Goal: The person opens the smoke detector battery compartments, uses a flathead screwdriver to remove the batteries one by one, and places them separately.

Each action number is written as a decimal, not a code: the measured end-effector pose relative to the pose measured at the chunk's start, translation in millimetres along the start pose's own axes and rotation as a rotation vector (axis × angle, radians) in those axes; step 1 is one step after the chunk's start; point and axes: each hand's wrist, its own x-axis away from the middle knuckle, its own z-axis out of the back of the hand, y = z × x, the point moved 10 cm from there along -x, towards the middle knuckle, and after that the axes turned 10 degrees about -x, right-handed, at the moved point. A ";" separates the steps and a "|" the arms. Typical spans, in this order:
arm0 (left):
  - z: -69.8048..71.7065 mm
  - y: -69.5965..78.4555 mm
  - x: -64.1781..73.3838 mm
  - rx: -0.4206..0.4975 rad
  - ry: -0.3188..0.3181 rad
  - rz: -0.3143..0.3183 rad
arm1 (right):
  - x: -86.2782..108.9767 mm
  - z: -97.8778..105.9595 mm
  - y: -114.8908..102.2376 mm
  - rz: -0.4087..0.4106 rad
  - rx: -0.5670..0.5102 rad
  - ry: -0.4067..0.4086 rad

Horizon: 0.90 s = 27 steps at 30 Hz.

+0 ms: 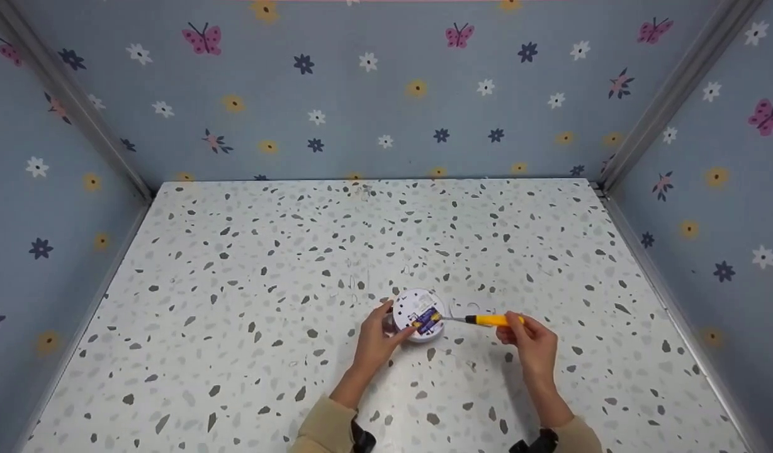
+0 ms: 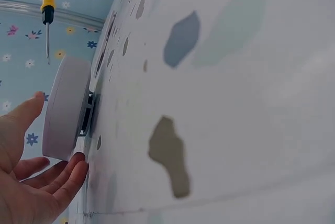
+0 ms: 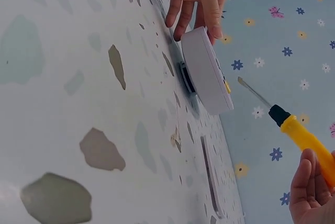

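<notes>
A round white battery-powered device (image 1: 417, 304) lies on the speckled tabletop, its flat side with small dark holes facing up. Purple-and-yellow batteries (image 1: 428, 319) show in that side. My left hand (image 1: 375, 340) holds the device by its left edge, thumb over the upper face and fingers along the side, as the right wrist view also shows. A dark part (image 3: 187, 77) sits beneath the white casing. In my right hand (image 1: 532, 345) is a screwdriver (image 1: 491, 319) with a yellow handle, gripped near its end. Its flat tip hovers just off the device's face in the right wrist view.
The white tabletop (image 1: 286, 251) has grey speckles. Blue panels (image 1: 361, 88) with flowers and butterflies stand along its back and both sides, with grey metal posts (image 1: 682, 88) at the corners.
</notes>
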 end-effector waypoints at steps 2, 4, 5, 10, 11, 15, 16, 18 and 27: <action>0.9 -0.8 1.1 0.009 -0.001 0.016 | 0.7 0.6 0.8 -0.005 0.005 0.004; 1.9 -0.8 2.3 0.008 0.000 0.021 | 1.3 0.7 0.6 -0.005 0.004 0.006; 2.3 -1.3 2.8 0.007 -0.001 0.030 | 1.6 0.7 0.7 -0.006 0.008 0.006; 4.1 -2.0 5.4 -0.010 0.000 0.045 | 3.5 0.4 0.0 -0.004 0.010 0.003; 4.2 -2.7 6.1 -0.013 -0.001 0.051 | 4.0 0.3 -0.1 -0.004 0.012 0.001; 4.5 -2.6 8.9 -0.021 -0.002 0.043 | 5.7 0.6 -1.7 0.000 0.000 -0.004; 4.8 -2.6 9.6 -0.023 0.000 0.038 | 6.2 0.6 -2.5 0.004 -0.005 -0.006; 5.8 -2.9 10.9 -0.025 0.003 0.035 | 6.8 0.7 -4.0 0.014 -0.007 -0.010; 10.8 -7.8 11.7 -0.039 -0.021 0.035 | 7.0 2.4 -5.3 0.008 -0.028 -0.006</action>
